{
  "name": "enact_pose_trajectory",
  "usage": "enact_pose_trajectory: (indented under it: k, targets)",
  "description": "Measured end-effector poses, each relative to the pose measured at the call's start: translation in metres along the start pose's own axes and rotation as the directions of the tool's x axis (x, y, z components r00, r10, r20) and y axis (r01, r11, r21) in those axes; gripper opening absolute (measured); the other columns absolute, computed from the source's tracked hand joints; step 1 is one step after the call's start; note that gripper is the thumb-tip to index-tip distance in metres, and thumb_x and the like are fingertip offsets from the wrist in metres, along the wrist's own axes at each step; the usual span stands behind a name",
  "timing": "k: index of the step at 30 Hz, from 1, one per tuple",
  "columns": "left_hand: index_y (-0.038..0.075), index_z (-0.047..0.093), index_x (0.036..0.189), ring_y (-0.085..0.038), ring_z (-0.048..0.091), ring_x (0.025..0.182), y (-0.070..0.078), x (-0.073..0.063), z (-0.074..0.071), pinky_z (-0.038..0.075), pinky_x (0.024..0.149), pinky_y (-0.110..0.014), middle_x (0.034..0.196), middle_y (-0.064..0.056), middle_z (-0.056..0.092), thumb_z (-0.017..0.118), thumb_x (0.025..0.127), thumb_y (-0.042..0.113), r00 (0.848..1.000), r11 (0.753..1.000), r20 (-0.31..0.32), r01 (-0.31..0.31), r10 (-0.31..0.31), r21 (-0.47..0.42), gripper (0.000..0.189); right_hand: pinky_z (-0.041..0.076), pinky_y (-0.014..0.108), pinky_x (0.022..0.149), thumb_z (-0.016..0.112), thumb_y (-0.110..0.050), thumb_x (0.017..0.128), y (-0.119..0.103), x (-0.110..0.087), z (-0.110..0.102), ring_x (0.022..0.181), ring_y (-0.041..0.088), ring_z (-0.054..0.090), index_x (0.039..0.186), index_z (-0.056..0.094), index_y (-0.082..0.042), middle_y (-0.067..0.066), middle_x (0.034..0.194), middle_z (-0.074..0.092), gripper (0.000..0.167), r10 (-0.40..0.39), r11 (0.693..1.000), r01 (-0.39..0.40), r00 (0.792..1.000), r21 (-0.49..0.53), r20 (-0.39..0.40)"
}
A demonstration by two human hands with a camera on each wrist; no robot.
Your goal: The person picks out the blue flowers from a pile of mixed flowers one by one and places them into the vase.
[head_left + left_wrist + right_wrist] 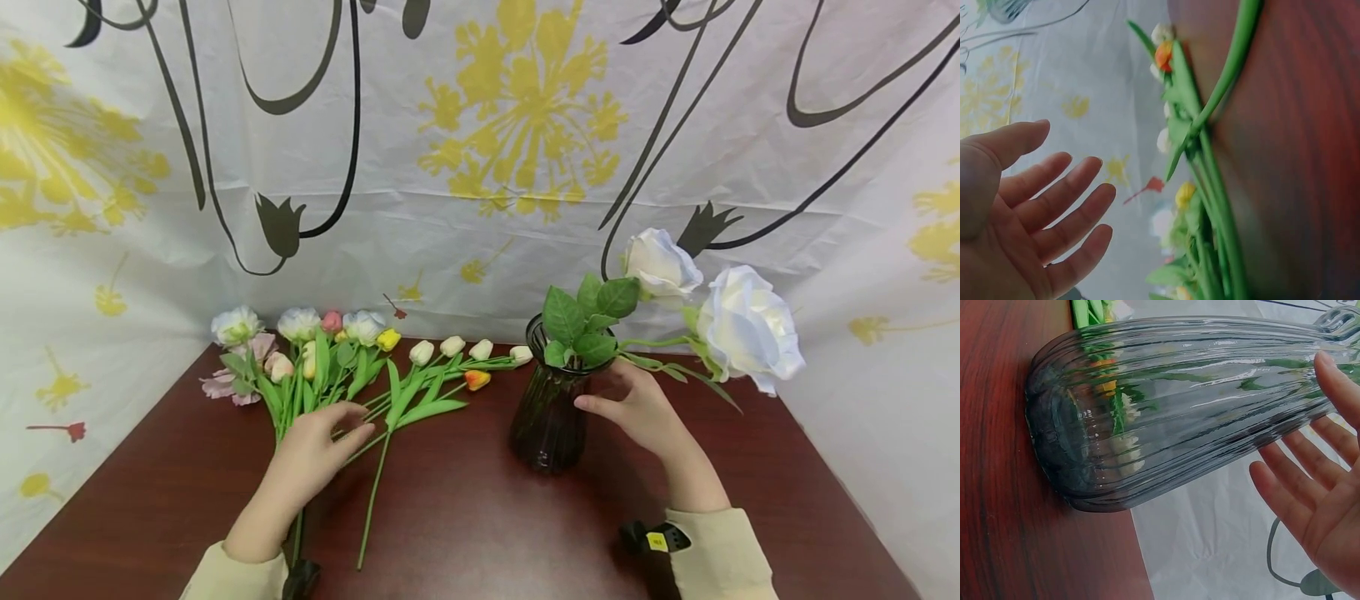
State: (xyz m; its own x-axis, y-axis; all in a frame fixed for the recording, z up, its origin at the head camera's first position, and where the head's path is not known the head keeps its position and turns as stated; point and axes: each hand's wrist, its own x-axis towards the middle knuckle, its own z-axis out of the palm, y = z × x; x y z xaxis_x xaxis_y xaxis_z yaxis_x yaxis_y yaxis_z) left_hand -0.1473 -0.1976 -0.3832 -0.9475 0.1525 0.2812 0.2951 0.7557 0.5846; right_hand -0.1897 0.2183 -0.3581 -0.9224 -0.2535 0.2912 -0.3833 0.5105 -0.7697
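Note:
A dark ribbed glass vase stands on the table, and its see-through wall fills much of the right wrist view. Two pale blue-white artificial roses lean out of it to the right, with green leaves at the mouth. Right at the vase's side, below the rim, is my right hand; its fingers are spread and the thumb overlaps the glass. My left hand hovers over the stems of the lying flowers, fingers apart and loosely bent, holding nothing. In the left wrist view its palm faces the stems.
Artificial flowers lie across the table's left: white tulips, an orange tulip, a yellow bloom, blue-white blooms and pink ones. One green stem points toward the front. A patterned white cloth hangs behind the brown table.

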Motion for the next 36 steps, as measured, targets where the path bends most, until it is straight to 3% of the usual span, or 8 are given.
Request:
enact_pose_trajectory:
  k: [6,14,21,26,30,36]
  targets:
    - [0.006,0.069,0.11,-0.013,0.059,0.07,-0.006,0.0,-0.018,0.047,0.063,-0.036,0.093,-0.002,0.068,0.067,0.092,0.025,0.997,0.998,-0.047,0.065,-0.064,0.024,0.027,0.052,0.036,0.08,0.078,-0.022,0.081,-0.001,0.001,-0.001,0.111,0.026,0.056,0.137,0.051,-0.009,0.009,0.127,0.057,0.063,-0.001,1.0,0.001,1.0,-0.006,0.004]
    - [0.002,0.068,0.11,-0.023,0.064,0.077,-0.014,-0.003,-0.032,0.049,0.065,-0.043,0.093,-0.008,0.069,0.067,0.091,0.024,0.989,0.992,-0.107,0.11,-0.103,0.062,0.028,0.052,0.035,0.08,0.078,-0.02,0.081,-0.002,0.002,0.0,0.11,0.026,0.057,0.137,0.051,-0.007,0.01,0.127,0.057,0.063,-0.019,1.0,0.019,1.0,0.0,0.005]
    - [-0.001,0.067,0.11,-0.023,0.063,0.071,-0.021,-0.003,-0.04,0.049,0.062,-0.043,0.092,-0.012,0.069,0.067,0.091,0.022,0.981,0.985,-0.146,0.145,-0.131,0.092,0.03,0.051,0.038,0.083,0.078,-0.019,0.081,-0.003,0.001,-0.001,0.113,0.027,0.056,0.137,0.051,-0.007,0.01,0.129,0.056,0.063,-0.029,1.0,0.029,1.0,-0.005,0.002]
    - [-0.003,0.067,0.109,-0.028,0.064,0.074,-0.024,-0.005,-0.042,0.049,0.064,-0.046,0.091,-0.014,0.068,0.066,0.091,0.021,0.973,0.977,-0.157,0.185,-0.168,0.105,0.03,0.051,0.04,0.083,0.079,-0.02,0.081,-0.002,0.001,-0.001,0.113,0.027,0.056,0.135,0.053,-0.007,0.011,0.127,0.057,0.062,-0.015,1.0,0.015,1.0,-0.012,-0.006]
    - [-0.003,0.066,0.11,-0.032,0.064,0.076,-0.028,-0.007,-0.043,0.048,0.063,-0.049,0.091,-0.016,0.068,0.065,0.091,0.024,0.959,0.957,-0.159,0.256,-0.235,0.132,0.033,0.052,0.039,0.079,0.079,-0.02,0.081,-0.002,0.0,0.0,0.11,0.027,0.057,0.133,0.054,-0.006,0.011,0.124,0.058,0.06,-0.001,1.0,0.001,1.0,-0.009,-0.01]
    - [-0.006,0.064,0.112,-0.031,0.062,0.07,-0.037,-0.01,-0.046,0.047,0.053,-0.045,0.092,-0.018,0.067,0.062,0.091,0.027,0.924,0.909,-0.15,0.375,-0.351,0.182,0.039,0.053,0.036,0.076,0.078,-0.02,0.081,-0.001,-0.001,0.0,0.103,0.027,0.06,0.133,0.054,-0.006,0.012,0.122,0.06,0.059,0.002,1.0,-0.002,1.0,0.002,-0.006]
